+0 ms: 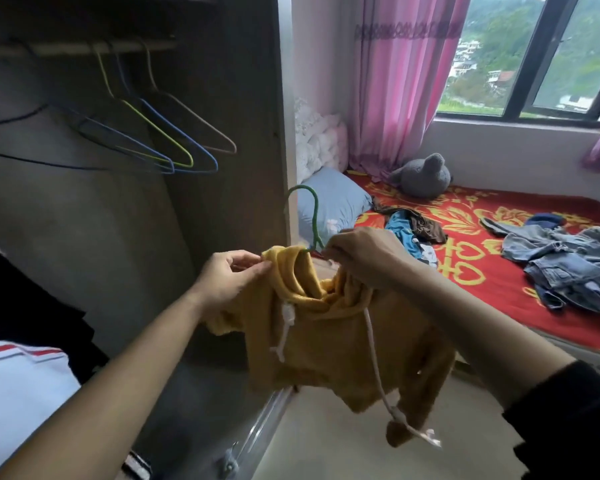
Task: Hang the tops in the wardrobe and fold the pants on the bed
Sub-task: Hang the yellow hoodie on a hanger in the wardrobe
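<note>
Wardrobe point(222, 98) at left holds wire hangers point(179, 132); jeans point(568, 271) lie on the red bed point(482, 296) far right. Between them, left hand point(229, 277) pinches the yellow hoodie point(333, 341) collar, right hand point(362, 256) grips its green hanger point(314, 220)

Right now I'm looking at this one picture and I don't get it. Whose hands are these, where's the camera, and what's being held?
There is no machine here. These are a person's two bare hands, filmed by one camera worn on the head, looking forward and down. The left hand pinches the hood edge of a mustard hoodie. The right hand grips the green hanger where it enters the hoodie's neck. On the left is an open wardrobe, with empty hangers on its rail. On the right is a bed with a red blanket. On it lie jeans, a small pile of clothes, a grey plush toy and a blue pillow.
</note>
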`<state>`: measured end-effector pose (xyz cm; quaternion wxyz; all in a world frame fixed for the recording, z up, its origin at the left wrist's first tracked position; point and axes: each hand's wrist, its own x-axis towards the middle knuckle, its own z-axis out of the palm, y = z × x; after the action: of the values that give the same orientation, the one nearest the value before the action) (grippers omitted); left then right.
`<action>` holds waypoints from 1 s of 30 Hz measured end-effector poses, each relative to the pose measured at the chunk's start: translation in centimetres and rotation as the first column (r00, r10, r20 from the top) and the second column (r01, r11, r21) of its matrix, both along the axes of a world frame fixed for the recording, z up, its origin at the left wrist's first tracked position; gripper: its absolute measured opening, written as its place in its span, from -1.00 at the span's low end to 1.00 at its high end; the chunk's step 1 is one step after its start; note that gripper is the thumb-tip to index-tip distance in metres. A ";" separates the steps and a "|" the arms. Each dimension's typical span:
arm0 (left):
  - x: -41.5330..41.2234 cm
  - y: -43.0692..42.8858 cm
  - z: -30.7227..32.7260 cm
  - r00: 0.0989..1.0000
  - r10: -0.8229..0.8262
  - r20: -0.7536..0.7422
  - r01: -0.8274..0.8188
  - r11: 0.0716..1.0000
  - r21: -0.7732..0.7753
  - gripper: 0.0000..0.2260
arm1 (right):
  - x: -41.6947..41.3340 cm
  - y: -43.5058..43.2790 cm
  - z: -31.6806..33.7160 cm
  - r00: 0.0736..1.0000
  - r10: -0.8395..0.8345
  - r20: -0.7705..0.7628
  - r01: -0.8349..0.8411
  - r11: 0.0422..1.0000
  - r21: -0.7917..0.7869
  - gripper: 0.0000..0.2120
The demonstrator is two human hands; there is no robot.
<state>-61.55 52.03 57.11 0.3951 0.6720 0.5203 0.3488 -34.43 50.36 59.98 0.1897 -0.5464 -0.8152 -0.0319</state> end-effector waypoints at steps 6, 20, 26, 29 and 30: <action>-0.5 0.3 -0.6 0.990 0.114 -0.078 -0.111 0.993 0.039 -0.75 | -4.2 1.1 0.4 0.999 0.043 -0.019 -0.043 0.999 0.016 -0.69; -6.1 -0.7 -0.6 1.000 0.005 -0.001 -0.005 0.986 -0.165 -0.87 | -8.7 2.9 2.6 0.990 -0.136 0.025 0.136 0.991 0.011 -0.68; -11.5 1.8 0.2 0.883 0.362 0.299 -0.352 0.932 -0.088 -0.69 | -15.0 2.4 5.7 0.928 -0.035 -0.370 -0.095 0.941 -0.326 -0.75; -13.7 3.3 1.7 0.887 0.368 0.278 -0.377 0.926 -0.023 -0.75 | -19.1 2.2 7.5 0.809 -0.056 -0.586 -0.284 0.834 -0.472 -0.78; -14.5 3.6 2.3 0.885 0.382 0.267 -0.396 0.918 -0.003 -0.74 | -20.3 2.5 7.9 0.754 -0.075 -0.653 -0.337 0.808 -0.483 -0.81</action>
<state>-76.07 55.60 59.40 0.3652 0.5118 0.5782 0.5200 -54.78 52.88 67.88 0.2857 -0.4922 -0.7079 0.4182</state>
